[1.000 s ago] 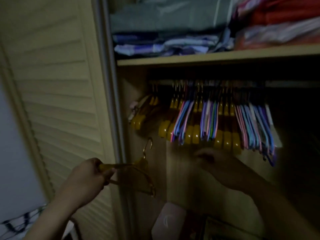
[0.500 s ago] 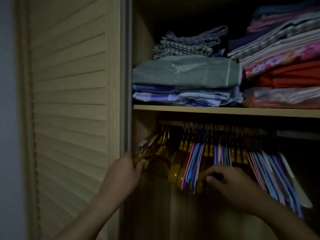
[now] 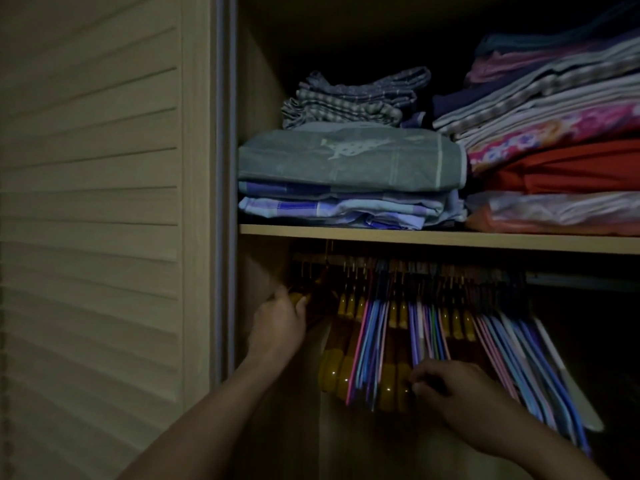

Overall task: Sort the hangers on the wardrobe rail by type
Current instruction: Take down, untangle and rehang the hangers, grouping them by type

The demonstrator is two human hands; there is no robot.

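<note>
Hangers hang packed on the wardrobe rail (image 3: 561, 279) under the shelf (image 3: 433, 236): yellow wooden hangers (image 3: 332, 370) mixed with thin coloured hangers (image 3: 372, 341). Left hand (image 3: 278, 322) grips the leftmost yellow hanger (image 3: 297, 299), fingers curled round its end. Right hand (image 3: 450, 388) has fingers curled at the hangers' lower ends; actual hold unclear in the dark.

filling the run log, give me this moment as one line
left hand grips wooden hanger at rail's left end | right hand pinches mixed hangers mid-rail | sorting unfinished
</note>
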